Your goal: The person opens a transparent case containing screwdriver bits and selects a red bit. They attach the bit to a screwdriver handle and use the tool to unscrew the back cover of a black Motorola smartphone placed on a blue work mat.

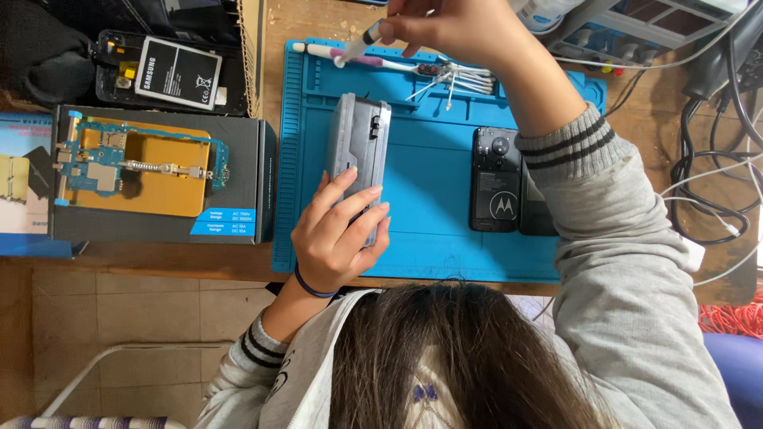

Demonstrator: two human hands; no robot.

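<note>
Two surfaces are showing under you: a wooden bench [318, 20] running across the frame and a blue silicone work mat [429, 191] lying on it at centre, with tiled floor [119, 310] showing at lower left. You are sitting with your head at the bottom centre of the frame.

Your left hand [338, 234] is wrapping around the lower end of a grey rectangular case [359, 151], fingers closing over its upper face. That case is resting on the left part of the mat, its long axis running from top to bottom of the frame, tilting slightly rightward at the top.

Your right hand [445, 28] is reaching to the top centre of the frame, fingertips pinching together on a small syringe-like tool [359, 44] that is slanting down toward the left. Just below it, a toothbrush [358, 57] is lying crosswise along the mat's top edge, beside a cluster of cotton swabs [461, 79].

Right of centre, a black phone [495, 179] is lying back up on the mat. At left, a circuit board in a gold holder [135, 163] is sitting on a dark box [238, 183], with a phone battery [176, 71] above it. Cables [715, 183] are trailing along the right edge.
</note>
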